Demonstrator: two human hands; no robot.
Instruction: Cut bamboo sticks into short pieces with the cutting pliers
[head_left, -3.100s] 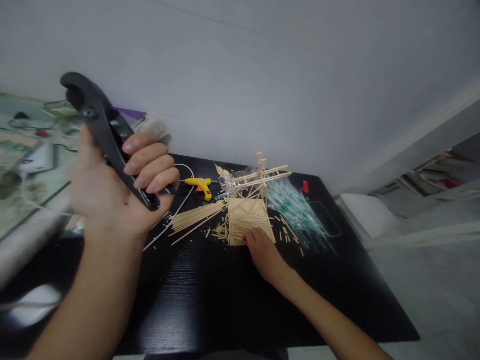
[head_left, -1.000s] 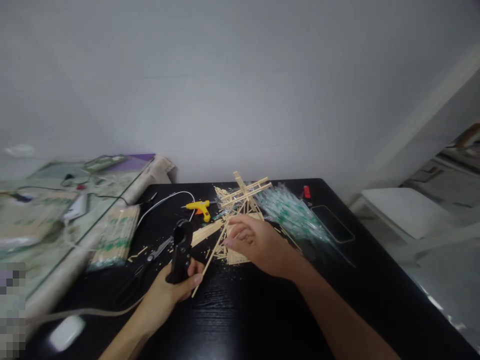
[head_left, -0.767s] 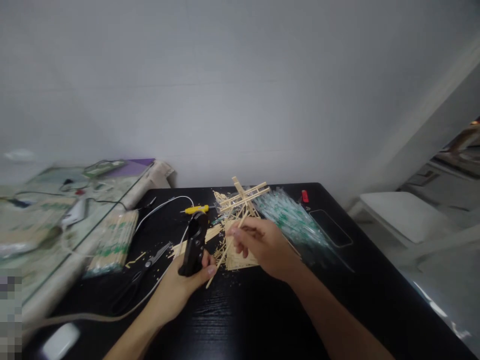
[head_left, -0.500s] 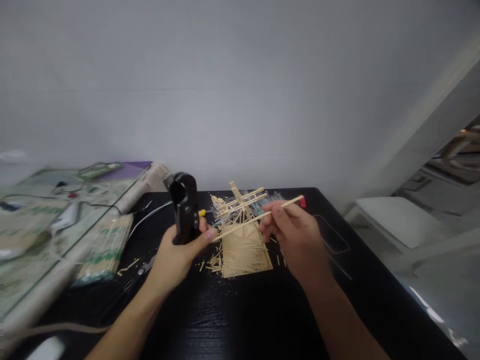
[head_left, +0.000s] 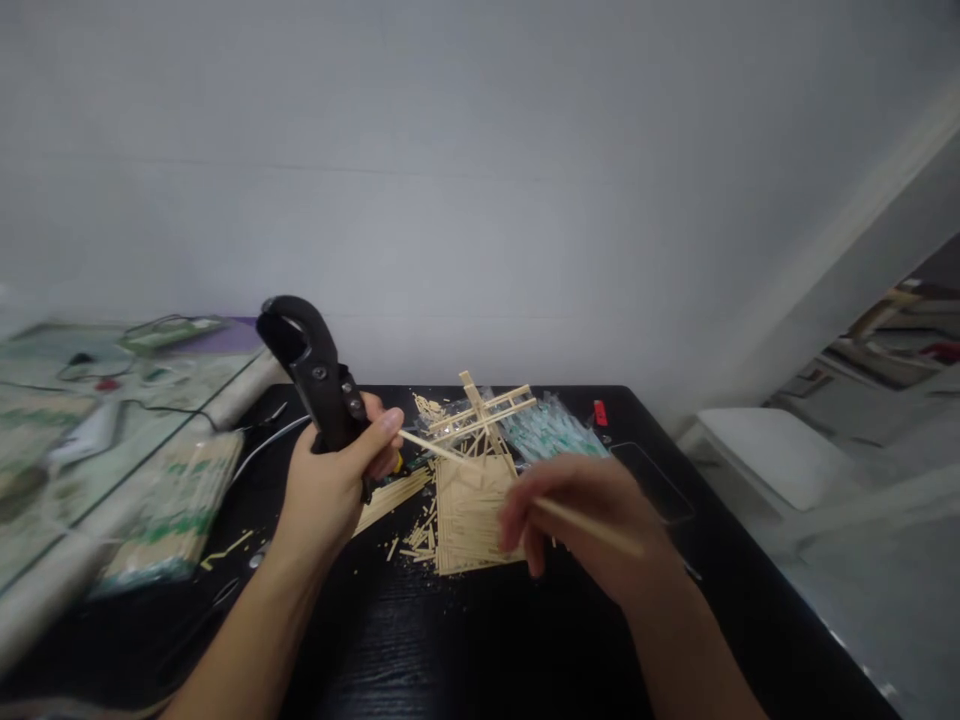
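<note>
My left hand [head_left: 334, 478] is wrapped round a black cutter tool [head_left: 311, 370], holding it upright above the black table [head_left: 480, 630]. My right hand [head_left: 592, 525] pinches a thin bamboo stick [head_left: 517, 492] that runs from near my left thumb down to the right. Between and behind my hands lies a flat panel of glued sticks [head_left: 469, 510] with a small stick frame [head_left: 484, 410] standing at its far edge. Loose sticks [head_left: 390, 492] lie beside my left hand.
A heap of green-printed plastic wrappers [head_left: 551, 430] and a red lighter [head_left: 598, 412] lie at the back right. A pack of sticks [head_left: 169, 505], cables and a glass-topped desk [head_left: 90, 400] are on the left. Scissors [head_left: 225, 590] lie near my left forearm.
My left hand lowered the cutter, then raised it again. My right hand picked a stick off the pile and swung it, its near end now dropped low to the right.
</note>
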